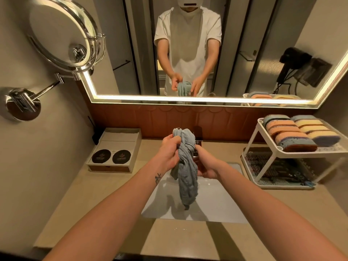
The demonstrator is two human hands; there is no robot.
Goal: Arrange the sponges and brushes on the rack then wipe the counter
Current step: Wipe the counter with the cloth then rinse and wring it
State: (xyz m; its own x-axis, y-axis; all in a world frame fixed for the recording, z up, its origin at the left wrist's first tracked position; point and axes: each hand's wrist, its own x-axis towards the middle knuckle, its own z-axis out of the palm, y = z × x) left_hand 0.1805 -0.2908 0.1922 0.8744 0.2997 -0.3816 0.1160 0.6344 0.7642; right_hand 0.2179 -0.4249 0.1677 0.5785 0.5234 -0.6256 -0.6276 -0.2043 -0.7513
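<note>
So the blue-grey cloth (186, 176) is bunched up and hanging between both hands, right over the white sink (216, 204) in the middle of the beige surface (105, 200). The left hand (169, 151) has its fingers curled round the top knot of the cloth, with a tuft sticking up past the knuckles. The right hand (205, 164) sits just beside it and a little lower, fingers curled in around the cloth too, though the fabric hides most of the fingertips. The rest of the cloth dangles down in a twisted tail, its end hanging clear above the basin. Both hands are touching only the cloth. Off to the right, well apart from the hands, the white two-tier rack (282, 153) stands on the surface against the wall. The sponges (293, 132) are lined up on edge in two rows on the top tier — orange ones on the left, yellow ones on the right, all with blue-ish scrub sides. The lower tier holds dark bristly things that look like the brushes (278, 168), but it's too shadowy to count them. On the left there's a tray (105, 137) with two round black items, a round mirror (60, 32) on a swing arm, and the big lit wall mirror (244, 34) behind — it reflects the same two-handed grip.
</note>
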